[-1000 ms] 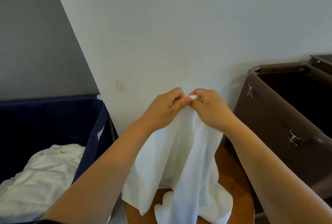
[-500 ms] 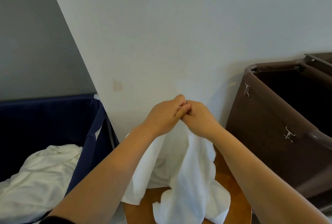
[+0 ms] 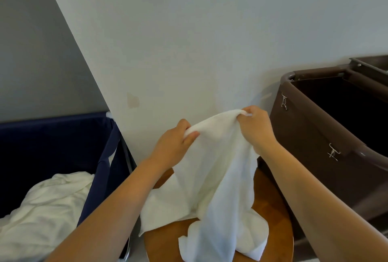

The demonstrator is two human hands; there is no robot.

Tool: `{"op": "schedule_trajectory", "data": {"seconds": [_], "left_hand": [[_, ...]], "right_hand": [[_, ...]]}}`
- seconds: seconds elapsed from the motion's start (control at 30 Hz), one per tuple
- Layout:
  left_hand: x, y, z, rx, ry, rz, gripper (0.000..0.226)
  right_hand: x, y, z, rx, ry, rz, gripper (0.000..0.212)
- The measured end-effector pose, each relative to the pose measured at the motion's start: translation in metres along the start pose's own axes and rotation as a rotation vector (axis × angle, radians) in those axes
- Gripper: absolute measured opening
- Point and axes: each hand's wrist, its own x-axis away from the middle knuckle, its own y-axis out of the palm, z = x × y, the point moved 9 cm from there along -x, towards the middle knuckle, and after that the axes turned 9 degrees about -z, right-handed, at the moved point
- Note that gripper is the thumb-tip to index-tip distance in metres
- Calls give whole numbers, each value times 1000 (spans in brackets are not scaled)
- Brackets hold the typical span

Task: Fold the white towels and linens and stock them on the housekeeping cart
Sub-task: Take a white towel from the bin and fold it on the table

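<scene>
The task looked to be at an early stage. One towel [image 3: 212, 177] was in hand and not yet folded: it hung loose and rumpled, with no crease or squared edge to be seen. A heap of white linens [image 3: 42, 209] lay crumpled in the blue hamper [image 3: 52, 142] at the left, so most of the folding was judged still to come. No folded stack was in view anywhere, and the brown bin [image 3: 315, 146] at the right, perhaps part of the cart, showed only a dark inside.

The left hand [image 3: 174, 146] was curled round the towel's upper edge, thumb under and fingers over. The right hand [image 3: 256, 129] pinched the same edge a little way off, higher and nearer the bin. Between them the edge ran as a short, slack arc, rising from left to right in front of the wall.

From that edge the towel's long axis dropped steeply down and toward the person. Its lower end lay bunched on the round wooden tabletop [image 3: 270, 219], one flap spread leftward over the rim and another heaped near the front. The towel stood between hamper and bin, touching neither as far as could be told.
</scene>
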Motion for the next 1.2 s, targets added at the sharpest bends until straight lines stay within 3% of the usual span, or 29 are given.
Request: {"op": "schedule_trajectory", "data": {"seconds": [0.13,0.23,0.4,0.53,0.67,0.83,0.93,1.03,1.2], "left_hand": [[-10,19,14,310,-100,-15,15],[-10,46,23,556,-156,-62,13],[2,58,0,760,-287,-44,19],[4,52,-14,822,-331,-56,30],[6,51,-19,866,-365,-19,28],[11,56,-27,1043,-450,51,26],[12,58,-23,1057,-437,46,24],[15,51,-27,1066,-430,80,23],[18,49,-26,1122,-352,-15,18]], "right_hand": [[12,43,20,-346,184,-142,35],[25,79,38,-690,325,-172,10],[37,93,59,-858,351,-211,20],[39,97,56,-588,194,-344,18],[33,86,49,-260,20,-228,7],[34,90,29,210,-187,-188,17],[32,100,29,214,-169,-272,27],[31,107,32,89,-134,-377,24],[28,99,37,35,-113,-284,23]]}}
